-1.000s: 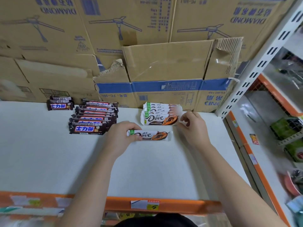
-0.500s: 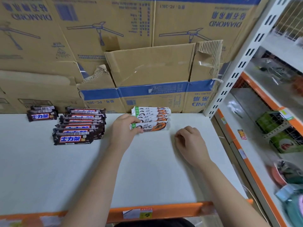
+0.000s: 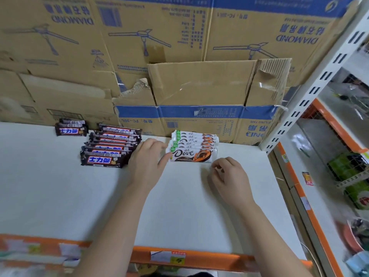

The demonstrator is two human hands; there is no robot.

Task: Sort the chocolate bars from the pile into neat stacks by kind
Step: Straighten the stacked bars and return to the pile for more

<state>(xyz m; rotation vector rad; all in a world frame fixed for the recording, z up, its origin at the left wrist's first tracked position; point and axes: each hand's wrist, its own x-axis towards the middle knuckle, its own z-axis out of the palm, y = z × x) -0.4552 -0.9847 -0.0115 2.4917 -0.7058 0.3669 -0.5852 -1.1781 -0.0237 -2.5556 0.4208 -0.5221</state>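
Observation:
Several white Dove bars (image 3: 192, 145) lie in an overlapping row at the back of the white shelf (image 3: 60, 196). The front Dove bar (image 3: 191, 155) lies flat on the shelf. My left hand (image 3: 147, 160) rests beside its left end, fingertips touching the wrapper, holding nothing. My right hand (image 3: 227, 174) hovers just below the bar's right end, fingers loosely curled and empty. Left of my left hand is a fanned row of dark brown Snickers bars (image 3: 109, 148), with a small separate stack of the same kind (image 3: 70, 128) further left.
Cardboard fan boxes (image 3: 199, 86) stand along the back of the shelf. A white slotted upright (image 3: 311, 90) bounds the right side. The shelf's orange front edge (image 3: 179, 256) carries price tags. Another shelf unit with goods (image 3: 349, 172) is at the right.
My left hand carried the Dove bar back onto the front of the Dove row and let go of it. My right hand drew back from the row and curled.

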